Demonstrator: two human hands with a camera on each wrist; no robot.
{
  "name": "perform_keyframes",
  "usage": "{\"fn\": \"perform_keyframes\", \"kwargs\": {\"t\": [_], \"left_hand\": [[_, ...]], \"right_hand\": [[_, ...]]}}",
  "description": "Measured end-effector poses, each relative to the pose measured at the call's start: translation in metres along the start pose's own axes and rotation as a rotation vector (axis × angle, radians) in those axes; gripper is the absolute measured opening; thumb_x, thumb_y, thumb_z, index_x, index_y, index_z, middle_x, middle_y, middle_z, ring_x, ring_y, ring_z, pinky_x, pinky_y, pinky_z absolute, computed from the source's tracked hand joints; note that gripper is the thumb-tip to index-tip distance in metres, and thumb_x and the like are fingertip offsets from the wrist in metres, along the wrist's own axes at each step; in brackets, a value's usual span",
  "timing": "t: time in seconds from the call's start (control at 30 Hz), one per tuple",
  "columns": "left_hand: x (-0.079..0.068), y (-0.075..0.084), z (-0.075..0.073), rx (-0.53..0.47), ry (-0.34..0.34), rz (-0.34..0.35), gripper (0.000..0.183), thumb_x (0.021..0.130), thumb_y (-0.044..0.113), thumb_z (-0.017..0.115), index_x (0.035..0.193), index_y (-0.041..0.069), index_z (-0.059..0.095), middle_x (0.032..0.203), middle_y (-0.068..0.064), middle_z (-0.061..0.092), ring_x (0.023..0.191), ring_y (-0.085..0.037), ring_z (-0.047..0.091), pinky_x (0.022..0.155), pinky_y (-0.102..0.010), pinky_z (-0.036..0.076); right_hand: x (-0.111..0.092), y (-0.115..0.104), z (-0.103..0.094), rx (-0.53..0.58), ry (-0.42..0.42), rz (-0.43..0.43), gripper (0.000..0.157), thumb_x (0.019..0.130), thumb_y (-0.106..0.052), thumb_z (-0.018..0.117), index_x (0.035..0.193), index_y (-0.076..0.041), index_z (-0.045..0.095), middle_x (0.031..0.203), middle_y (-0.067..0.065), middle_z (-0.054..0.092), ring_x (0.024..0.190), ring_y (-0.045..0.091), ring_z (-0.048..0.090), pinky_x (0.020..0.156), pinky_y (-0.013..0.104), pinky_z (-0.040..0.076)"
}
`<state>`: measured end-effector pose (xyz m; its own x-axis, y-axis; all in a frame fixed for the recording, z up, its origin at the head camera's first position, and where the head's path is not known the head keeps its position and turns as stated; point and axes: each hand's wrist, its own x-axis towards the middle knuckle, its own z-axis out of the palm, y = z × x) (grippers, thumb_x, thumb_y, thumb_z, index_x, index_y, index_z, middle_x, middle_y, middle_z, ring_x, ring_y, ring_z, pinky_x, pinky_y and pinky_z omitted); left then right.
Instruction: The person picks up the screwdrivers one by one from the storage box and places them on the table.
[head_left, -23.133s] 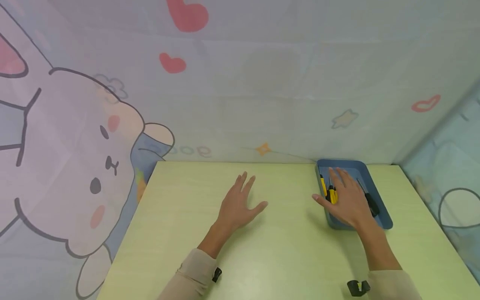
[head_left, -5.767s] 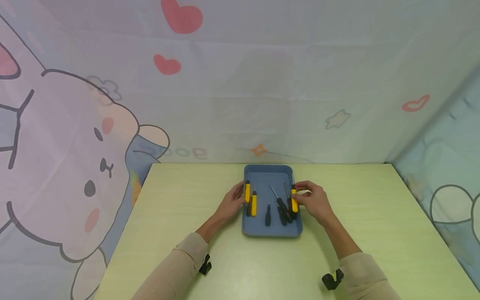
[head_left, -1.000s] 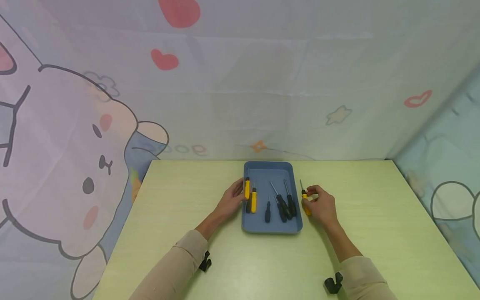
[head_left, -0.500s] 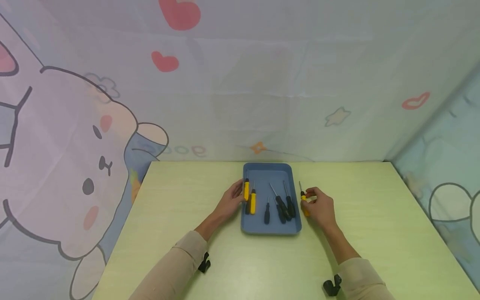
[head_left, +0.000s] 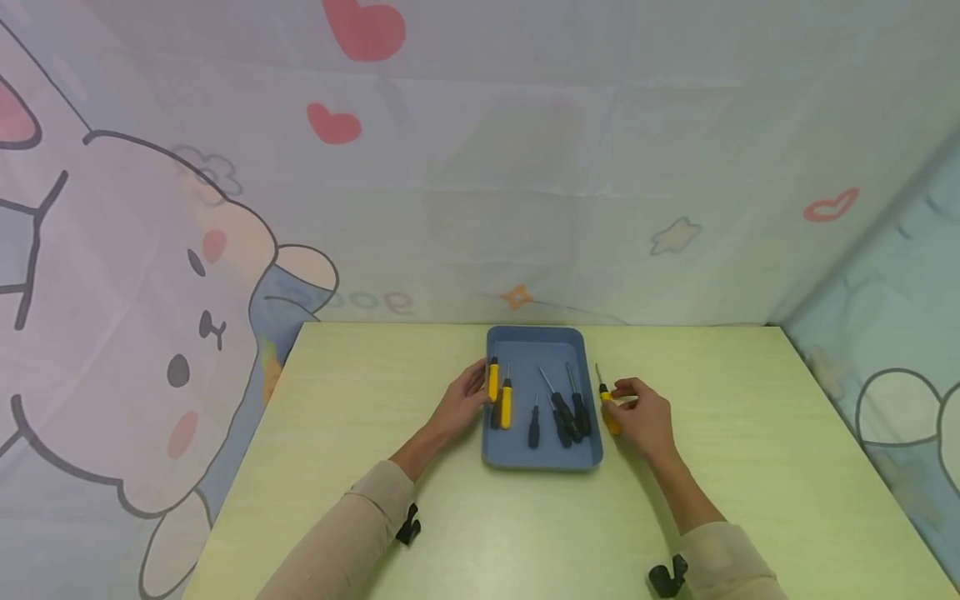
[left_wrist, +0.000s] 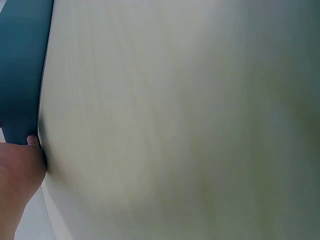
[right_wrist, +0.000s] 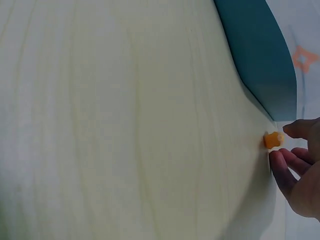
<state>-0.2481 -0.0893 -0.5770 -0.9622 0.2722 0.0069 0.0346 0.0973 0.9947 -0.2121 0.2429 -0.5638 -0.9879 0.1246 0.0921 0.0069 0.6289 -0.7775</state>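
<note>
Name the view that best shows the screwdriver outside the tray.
The head view: there the screwdriver shows both shaft and partly covered yellow handle. The right wrist view shows only its handle's end; the left wrist view, none of it.

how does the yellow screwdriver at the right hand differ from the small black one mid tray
The yellow screwdriver has a yellow-orange handle with a black collar; the small black screwdriver is dark-handled. The yellow one looks longer, the black one shorter. The yellow one is outside the blue tray, the black one inside. Both shafts point away from the person.
</note>
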Motion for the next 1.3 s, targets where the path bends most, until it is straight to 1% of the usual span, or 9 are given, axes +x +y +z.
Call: {"fn": "perform_keyframes", "kwargs": {"t": [0.13, 0.4, 0.47, 0.67, 0.73, 0.83, 1.07, 1.13, 1.3], "left_hand": [[-0.001, 0.001, 0.0, 0.003, -0.007, 0.004, 0.071, 0.099, -0.001, 0.057, 0.164, -0.002, 0.03, 0.17, -0.018, 0.034, 0.157, -0.033, 0.033, 0.128, -0.044, 0.029], [-0.001, 0.001, 0.0, -0.004, -0.013, -0.003, 0.071, 0.099, 0.0, 0.057, 0.165, -0.002, 0.029, 0.17, -0.019, 0.033, 0.157, -0.033, 0.032, 0.128, -0.044, 0.029], [-0.001, 0.001, 0.0, -0.003, -0.011, -0.002, 0.071, 0.099, 0.0, 0.058, 0.164, -0.003, 0.029, 0.17, -0.019, 0.033, 0.157, -0.033, 0.032, 0.128, -0.045, 0.029], [0.0, 0.0, 0.0, -0.01, -0.016, 0.007, 0.07, 0.1, 0.0, 0.057, 0.164, -0.003, 0.029, 0.17, -0.02, 0.032, 0.157, -0.034, 0.031, 0.128, -0.046, 0.028], [0.0, 0.0, 0.0, -0.014, -0.015, 0.006, 0.07, 0.1, 0.0, 0.057, 0.165, -0.002, 0.029, 0.17, -0.019, 0.032, 0.158, -0.033, 0.031, 0.128, -0.045, 0.028], [0.0, 0.0, 0.0, -0.02, -0.008, 0.006, 0.07, 0.101, -0.001, 0.057, 0.165, -0.001, 0.03, 0.17, -0.018, 0.033, 0.157, -0.032, 0.032, 0.128, -0.044, 0.028], [0.0, 0.0, 0.001, -0.034, -0.015, 0.014, 0.071, 0.099, -0.002, 0.058, 0.164, -0.004, 0.029, 0.17, -0.021, 0.032, 0.158, -0.036, 0.03, 0.128, -0.048, 0.027], [0.0, 0.0, 0.001, -0.027, -0.014, 0.014, 0.072, 0.098, -0.002, 0.058, 0.164, -0.004, 0.029, 0.17, -0.021, 0.032, 0.158, -0.035, 0.03, 0.128, -0.047, 0.027], [0.001, 0.0, -0.001, -0.019, -0.006, 0.005, 0.072, 0.099, -0.001, 0.059, 0.164, -0.002, 0.029, 0.17, -0.019, 0.032, 0.157, -0.032, 0.032, 0.128, -0.044, 0.028]], "right_hand": [[-0.001, -0.001, -0.005, 0.006, -0.003, -0.003, 0.04, 0.095, -0.016, 0.076, 0.129, 0.003, 0.068, 0.115, 0.019, 0.076, 0.096, 0.035, 0.074, 0.07, 0.025, 0.057], [-0.003, -0.009, -0.018, 0.019, -0.005, -0.001, 0.044, 0.098, -0.021, 0.075, 0.134, 0.003, 0.066, 0.12, 0.018, 0.075, 0.104, 0.035, 0.071, 0.082, 0.033, 0.058], [-0.003, -0.013, -0.02, 0.03, -0.006, -0.01, 0.044, 0.099, -0.022, 0.075, 0.134, 0.003, 0.066, 0.121, 0.018, 0.075, 0.105, 0.035, 0.071, 0.083, 0.031, 0.058], [-0.001, -0.026, -0.023, 0.067, -0.008, -0.026, 0.043, 0.099, -0.024, 0.075, 0.133, 0.0, 0.067, 0.121, 0.017, 0.075, 0.106, 0.033, 0.071, 0.079, 0.017, 0.054], [0.0, -0.032, -0.023, 0.081, -0.009, -0.027, 0.041, 0.099, -0.023, 0.076, 0.133, -0.001, 0.068, 0.121, 0.017, 0.075, 0.106, 0.033, 0.071, 0.078, 0.015, 0.054], [0.002, -0.041, -0.021, 0.101, -0.012, -0.039, 0.04, 0.098, -0.021, 0.077, 0.131, 0.0, 0.068, 0.121, 0.018, 0.074, 0.106, 0.034, 0.071, 0.079, 0.016, 0.056], [0.003, -0.058, -0.01, 0.143, -0.025, -0.043, 0.04, 0.097, -0.017, 0.077, 0.131, 0.002, 0.068, 0.12, 0.018, 0.075, 0.108, 0.035, 0.072, 0.089, 0.033, 0.062], [0.003, -0.061, -0.006, 0.15, -0.032, -0.048, 0.041, 0.096, -0.016, 0.078, 0.131, 0.002, 0.068, 0.121, 0.02, 0.074, 0.109, 0.035, 0.072, 0.089, 0.034, 0.062], [0.004, -0.069, 0.002, 0.182, -0.043, -0.058, 0.04, 0.095, -0.014, 0.079, 0.13, 0.002, 0.068, 0.124, 0.023, 0.073, 0.109, 0.035, 0.071, 0.087, 0.028, 0.06]]}}
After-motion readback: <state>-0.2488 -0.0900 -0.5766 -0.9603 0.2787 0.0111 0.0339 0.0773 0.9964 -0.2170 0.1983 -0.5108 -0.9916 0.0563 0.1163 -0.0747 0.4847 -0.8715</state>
